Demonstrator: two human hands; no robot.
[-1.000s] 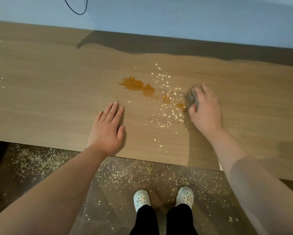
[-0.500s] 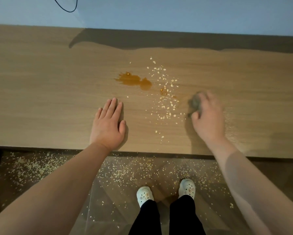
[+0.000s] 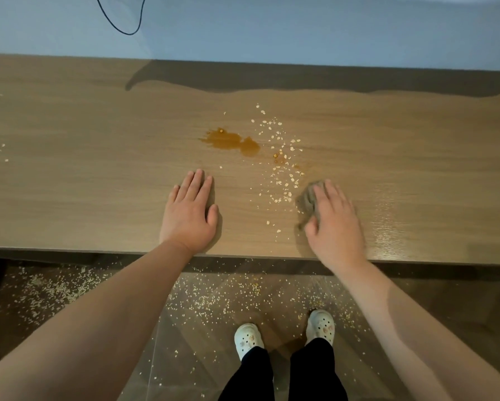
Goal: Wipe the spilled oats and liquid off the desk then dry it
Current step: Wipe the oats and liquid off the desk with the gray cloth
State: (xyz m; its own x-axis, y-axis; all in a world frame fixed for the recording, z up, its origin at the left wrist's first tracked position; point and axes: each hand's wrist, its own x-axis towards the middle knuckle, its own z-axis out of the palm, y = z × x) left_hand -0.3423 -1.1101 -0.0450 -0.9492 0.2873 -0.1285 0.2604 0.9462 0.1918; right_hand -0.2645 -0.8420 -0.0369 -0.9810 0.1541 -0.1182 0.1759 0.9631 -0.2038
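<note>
The wooden table (image 3: 69, 169) spans the full width of the frame, with a pale wall behind it. The left hand (image 3: 189, 214) lies flat, palm down, at lower centre of the tabletop; its fingers (image 3: 195, 185) are extended, close together, and hold nothing. The right hand (image 3: 334, 224) lies to the right of it, pressing a grey cloth (image 3: 306, 199) against the surface. The fingers of this hand are spread over the cloth, which protrudes at their left side.

A brown liquid puddle (image 3: 231, 141) sits at centre frame, above and between the two hands and apart from both. Smaller brown drops lie just to its right. Scattered oats (image 3: 283, 169) run in a band from right of the puddle down toward the near table edge; the lowest flakes lie just left of the cloth. A few more flakes lie at the far left of the table.

A wet sheen marks the surface right of the right hand. Below the table edge, oats cover the floor (image 3: 69, 290) around two white shoes (image 3: 247, 338). A black cable (image 3: 118, 27) hangs against the wall at upper left.
</note>
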